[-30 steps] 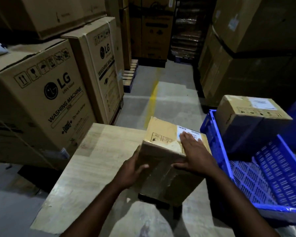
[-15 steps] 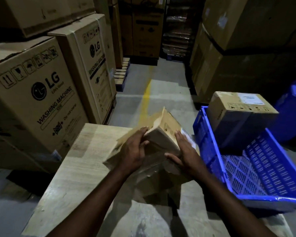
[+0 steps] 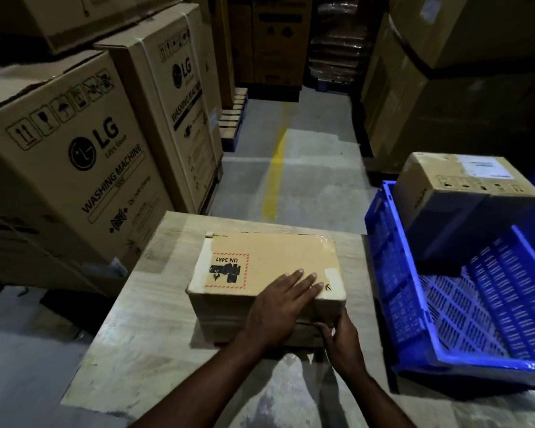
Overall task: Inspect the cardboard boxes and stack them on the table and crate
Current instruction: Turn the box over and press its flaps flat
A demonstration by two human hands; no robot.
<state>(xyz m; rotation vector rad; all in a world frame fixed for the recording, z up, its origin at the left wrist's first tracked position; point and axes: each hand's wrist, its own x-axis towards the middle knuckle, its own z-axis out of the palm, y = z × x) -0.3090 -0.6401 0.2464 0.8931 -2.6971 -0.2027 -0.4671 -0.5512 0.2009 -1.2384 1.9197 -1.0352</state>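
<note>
A brown cardboard box (image 3: 278,257) lies flat on the pale wooden table (image 3: 136,329), its top face showing a red-bordered UN 3481 sticker. My left hand (image 3: 278,304) rests flat on the near right part of that top face, fingers stretched out. My right hand (image 3: 342,338) curls around the box's near right bottom corner. A second cardboard box (image 3: 464,193) with a white label sits tilted in the far end of the blue plastic crate (image 3: 380,242), to the right of the table.
Large washing machine cartons (image 3: 74,168) are stacked close along the table's left side. More big cartons (image 3: 445,97) rise behind the crate on the right. An aisle of grey floor with a yellow line (image 3: 275,177) runs ahead between them.
The box was held tilted on an edge and turned over between both hands. It now lies flat with the sticker side up, and my left hand has moved onto its top.
</note>
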